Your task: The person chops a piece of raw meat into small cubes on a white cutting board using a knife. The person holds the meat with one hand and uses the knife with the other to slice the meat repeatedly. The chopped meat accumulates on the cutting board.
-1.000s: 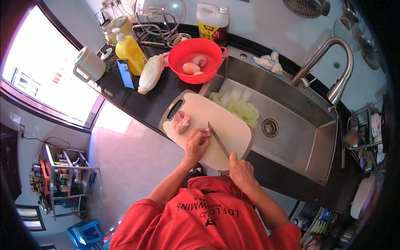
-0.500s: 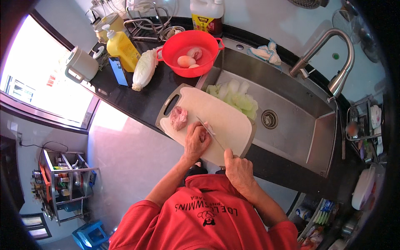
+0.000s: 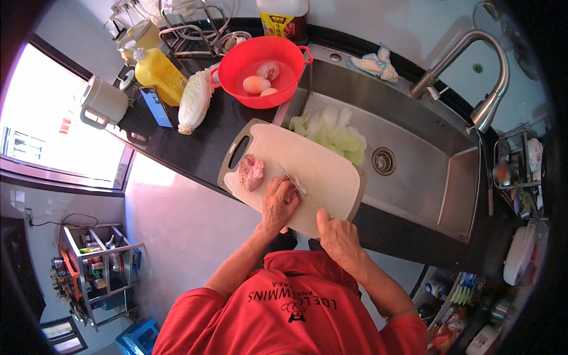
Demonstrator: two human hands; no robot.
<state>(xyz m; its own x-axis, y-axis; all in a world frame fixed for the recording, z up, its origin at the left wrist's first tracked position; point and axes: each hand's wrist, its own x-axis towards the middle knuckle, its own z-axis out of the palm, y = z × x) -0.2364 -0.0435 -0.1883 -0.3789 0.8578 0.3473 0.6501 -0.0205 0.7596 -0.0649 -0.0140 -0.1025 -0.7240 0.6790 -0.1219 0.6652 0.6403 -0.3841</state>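
A white cutting board (image 3: 322, 168) lies across the counter edge and the sink. A lump of raw pink meat (image 3: 252, 172) sits near the board's left end. My left hand (image 3: 278, 202) presses down on something small on the board, its fingers curled; what lies under them is hidden. My right hand (image 3: 336, 235) grips the handle of a knife (image 3: 297, 185), whose blade points up and left against my left hand's knuckles. Pale green cabbage pieces (image 3: 331, 134) are piled past the board's far edge in the sink.
A red bowl (image 3: 261, 73) with eggs and other round items stands behind the board. A napa cabbage (image 3: 195, 100), yellow bottle (image 3: 156, 71), phone (image 3: 157, 107) and white jug (image 3: 103, 103) sit on the dark counter. The steel sink (image 3: 414, 165) with faucet (image 3: 473, 71) is to the right.
The view has tilted slightly. My left hand stays pressed on the board while the knife blade has shifted closer against it; my right hand has moved a little toward the board.
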